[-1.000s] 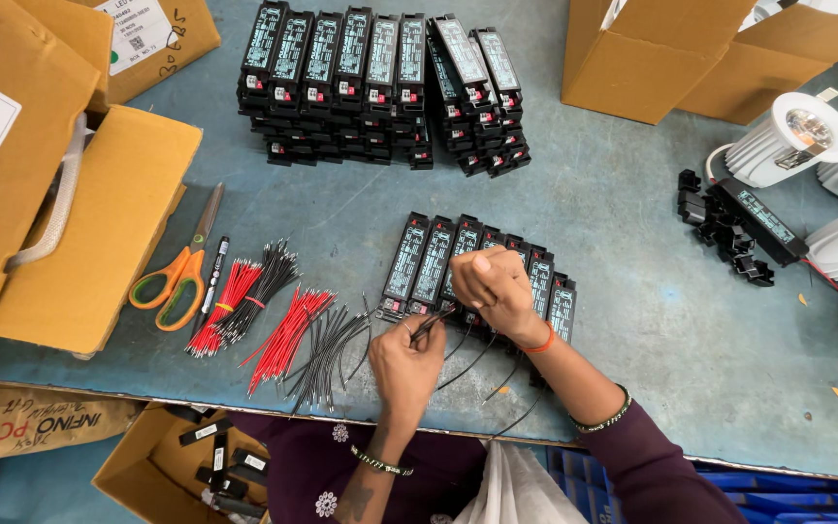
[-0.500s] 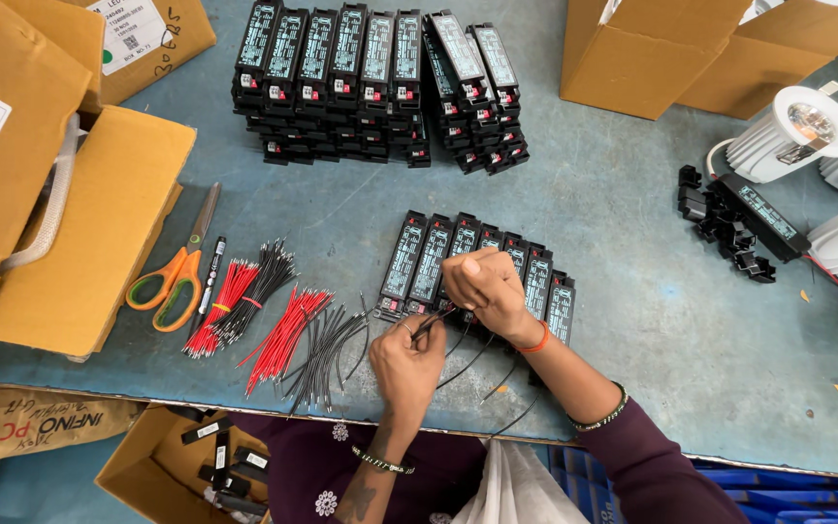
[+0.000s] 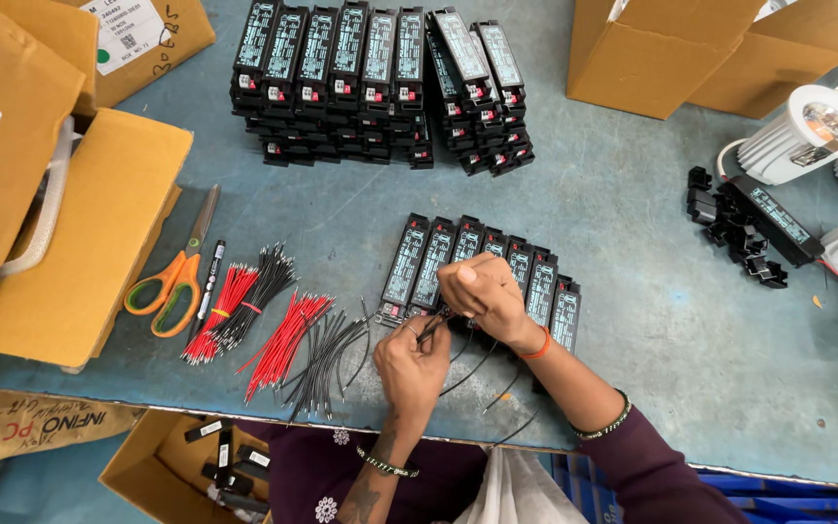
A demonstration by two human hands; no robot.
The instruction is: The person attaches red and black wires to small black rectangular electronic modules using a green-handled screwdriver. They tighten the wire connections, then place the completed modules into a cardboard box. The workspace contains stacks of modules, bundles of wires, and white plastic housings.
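Here, a row of black driver modules (image 3: pixel 438 267) lies side by side near the front edge of the blue-grey table (image 3: pixel 632 320), each a long flat box with a pale label strip on top and thin black leads trailing toward the person. The right hand (image 3: pixel 482 291) rests over the middle of the row, its fingers curled down and closed on the near end of one module. The left hand (image 3: pixel 414 364) sits just below it, thumb and fingertips pinched together on a thin black wire (image 3: pixel 436 327) that meets that same end. To the left lie loose bundles of red wires (image 3: pixel 278 344) and black wires (image 3: pixel 327 359), then orange-handled scissors (image 3: pixel 172 281). A larger stack of the same modules (image 3: pixel 375 82) stands further back. Compared with half a second ago, the hands have barely shifted: the right hand stays hunched over the same module, the left keeps its pinch, and the row, bundles and scissors lie as they did.
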